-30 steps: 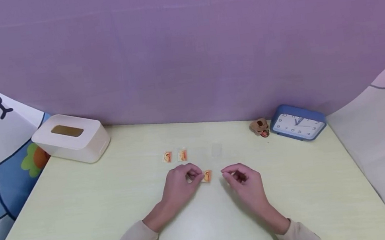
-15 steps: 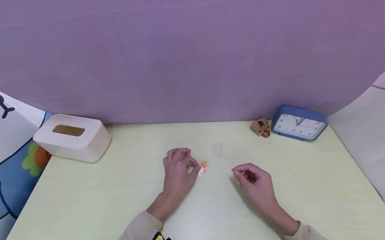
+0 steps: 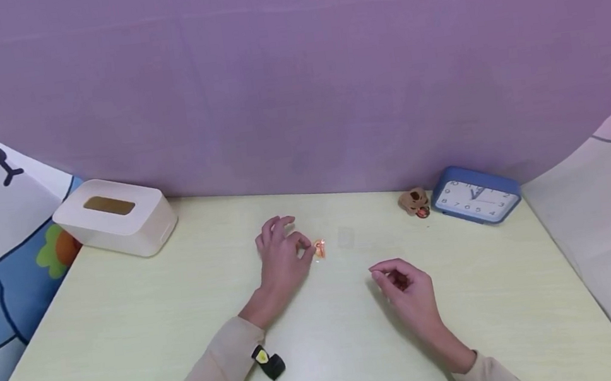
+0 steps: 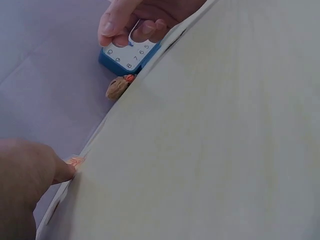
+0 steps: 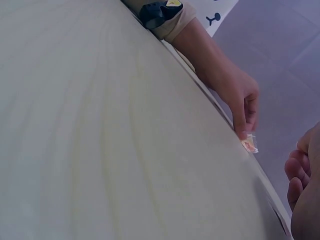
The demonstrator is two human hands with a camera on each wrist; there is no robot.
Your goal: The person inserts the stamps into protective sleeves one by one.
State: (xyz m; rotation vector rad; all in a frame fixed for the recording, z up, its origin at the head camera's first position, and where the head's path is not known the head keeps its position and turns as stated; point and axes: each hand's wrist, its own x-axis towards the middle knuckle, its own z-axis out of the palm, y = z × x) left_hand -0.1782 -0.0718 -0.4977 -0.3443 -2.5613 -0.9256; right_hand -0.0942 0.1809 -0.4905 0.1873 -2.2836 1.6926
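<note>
Head view: bright, even illumination; a pale sheen lies on the near middle of the tabletop [image 3: 327, 366]. A soft shadow falls along the left side of my right hand [image 3: 407, 295]. Both wrist views are dimmer, with a grey-blue cast — my left hand [image 4: 25, 180] appears dark in its own. Print on the small packet [image 3: 320, 249] is illegible — too small and soft.

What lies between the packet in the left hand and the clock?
In the head view: a faint clear rectangle near the packet, then a brown figurine beside the clock.
</note>
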